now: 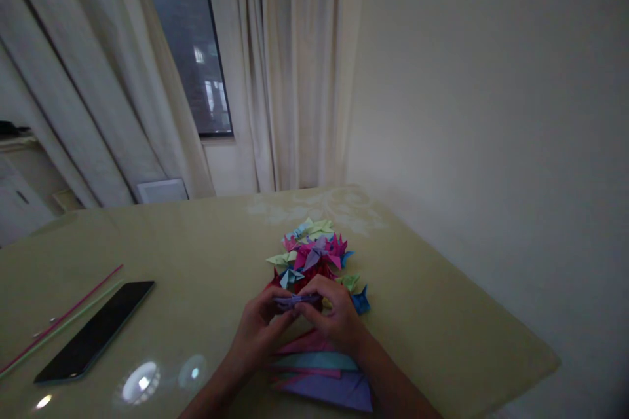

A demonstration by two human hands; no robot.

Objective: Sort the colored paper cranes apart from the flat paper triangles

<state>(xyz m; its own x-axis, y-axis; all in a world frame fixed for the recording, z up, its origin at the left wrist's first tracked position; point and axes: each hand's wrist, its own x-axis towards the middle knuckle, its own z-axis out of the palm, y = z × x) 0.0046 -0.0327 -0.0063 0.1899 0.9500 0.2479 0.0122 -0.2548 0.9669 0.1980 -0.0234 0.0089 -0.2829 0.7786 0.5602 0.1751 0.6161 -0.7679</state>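
Note:
Between both hands is a small purple piece of folded paper (295, 300), raised above the table's near part. My left hand (260, 324) pinches its left end, thumb below and fingers above. At its right end my right hand (334, 314) grips it the same way, and the fingertips almost meet in the middle. Just beyond the hands lies a heap of folded paper cranes (314, 252) in pink, red, blue, green and purple. Below the hands, partly hidden by the right forearm, sits a stack of coloured paper sheets (324, 386), purple, light blue and pink.
To the left a black phone (95, 330) lies on the pale yellow table (196, 255). Alongside it are a thin pink stick (63, 316) and a thin green stick (59, 328). A wall (481, 131) borders the table's right side; curtains (299, 78) hang behind.

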